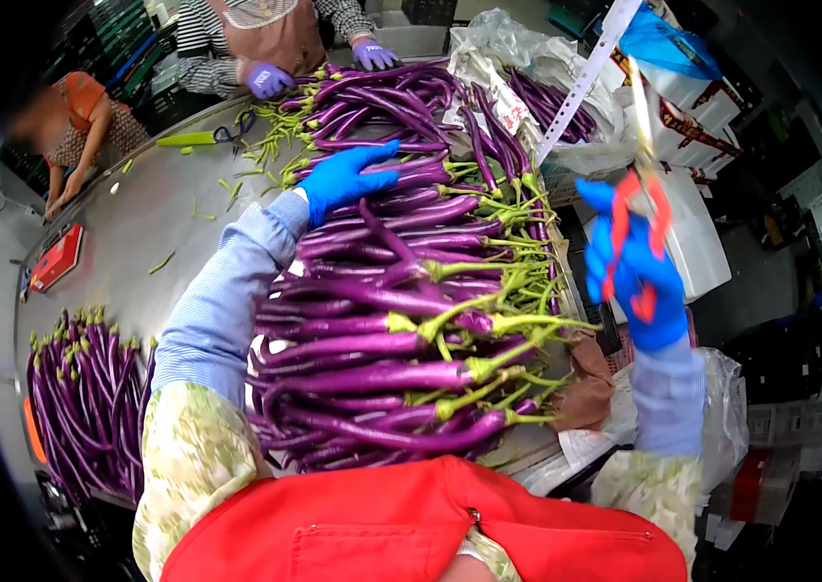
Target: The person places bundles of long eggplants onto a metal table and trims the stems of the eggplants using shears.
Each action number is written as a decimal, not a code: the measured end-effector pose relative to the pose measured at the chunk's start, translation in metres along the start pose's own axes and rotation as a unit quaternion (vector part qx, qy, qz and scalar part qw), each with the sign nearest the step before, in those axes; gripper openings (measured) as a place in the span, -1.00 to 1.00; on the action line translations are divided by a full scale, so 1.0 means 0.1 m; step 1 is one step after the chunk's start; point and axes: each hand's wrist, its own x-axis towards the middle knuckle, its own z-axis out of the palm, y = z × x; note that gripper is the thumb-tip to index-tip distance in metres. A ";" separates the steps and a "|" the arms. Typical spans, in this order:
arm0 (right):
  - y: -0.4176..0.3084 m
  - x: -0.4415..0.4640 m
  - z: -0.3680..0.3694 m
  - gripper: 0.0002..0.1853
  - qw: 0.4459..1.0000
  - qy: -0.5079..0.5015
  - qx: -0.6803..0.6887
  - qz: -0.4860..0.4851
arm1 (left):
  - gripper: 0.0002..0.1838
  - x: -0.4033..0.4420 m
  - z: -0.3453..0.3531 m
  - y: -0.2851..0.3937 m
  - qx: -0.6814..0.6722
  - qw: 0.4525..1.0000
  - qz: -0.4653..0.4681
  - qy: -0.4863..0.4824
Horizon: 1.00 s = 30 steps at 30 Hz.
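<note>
Long purple eggplants (372, 373) with green stems lie in a broad pile on the metal table, most stems pointing right. My left hand (345, 181), in a blue glove, rests over the far part of the pile. Its fingers are stretched and spread, and it grips nothing that I can see. To the right of the pile, raised, is my right hand (639, 281), also blue-gloved. It is closed round the red handles of a pair of scissors (661, 209), whose blades point up and away. The blades are blurred.
Across the metal table (130, 247), a co-worker's purple-gloved hands (268, 80) touch eggplants. Cut stems (275, 136) and a green-handled knife (188, 139) lie nearby. Another eggplant bunch (91, 398) and a red box (57, 257) are left. White foam boxes (688, 228) stand right.
</note>
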 end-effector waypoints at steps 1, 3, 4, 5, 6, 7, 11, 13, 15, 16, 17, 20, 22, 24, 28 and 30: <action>0.12 0.32 -0.07 -0.30 0.999 0.038 -0.011 0.017 | -0.24 0.14 -0.05 -0.28 0.061 0.998 -0.009 -0.022; 0.49 0.93 -0.28 -0.34 0.988 0.113 -0.009 0.107 | -0.26 0.42 0.03 -0.78 0.139 0.988 0.036 -0.052; 0.79 1.24 -0.36 -0.38 0.993 0.094 0.030 0.071 | -0.28 0.57 0.08 -0.95 0.186 0.979 0.059 -0.065; 1.08 1.50 -0.44 -0.43 0.993 0.095 0.014 0.068 | -0.25 0.65 0.19 -1.11 0.244 0.963 0.115 -0.018; 1.37 1.70 -0.54 -0.52 0.993 0.094 -0.017 0.069 | -0.16 0.71 0.28 -1.29 0.307 0.947 0.093 -0.010; 1.72 1.88 -0.71 -0.61 0.994 0.074 -0.028 0.075 | -0.12 0.66 0.38 -1.10 0.362 0.930 0.046 -0.032; 2.31 1.88 -1.07 -0.71 0.964 0.103 0.074 0.233 | -0.03 0.35 0.48 -0.93 0.340 0.933 0.013 -0.118; 2.12 1.79 -1.07 -0.63 0.946 0.156 0.135 0.249 | -0.17 0.39 0.36 -0.85 0.218 0.962 -0.020 -0.164; 2.07 1.74 -1.08 -0.60 0.941 0.171 0.148 0.252 | -0.42 0.75 0.23 -0.90 0.058 0.981 -0.129 -0.130; 2.06 1.75 -1.09 -0.61 0.943 0.166 0.143 0.250 | -0.51 0.94 0.20 -0.89 0.047 0.971 -0.216 -0.091; 2.03 1.77 -1.11 -0.61 0.945 0.161 0.137 0.248 | -0.56 1.08 0.22 -0.94 0.133 0.975 -0.171 -0.040; 1.81 1.83 -1.23 -0.58 0.946 0.091 0.094 0.297 | -0.60 1.38 0.34 -1.43 0.300 0.953 -0.038 0.008; 1.48 1.74 -1.15 -0.59 0.930 0.072 0.050 0.358 | -0.60 1.46 0.42 -1.36 0.356 0.933 -0.059 -0.012; 1.40 1.65 -1.19 -0.59 0.916 0.020 -0.010 0.401 | -0.64 1.44 0.48 -1.32 0.382 0.922 -0.053 -0.028; 1.39 1.52 -1.06 -0.64 0.863 0.091 -0.113 0.485 | -0.61 1.32 0.55 -1.50 0.340 0.941 -0.004 -0.008; 1.31 1.52 -1.04 -0.65 0.861 0.082 -0.073 0.497 | -0.58 1.30 0.59 -1.66 0.237 0.972 -0.003 -0.006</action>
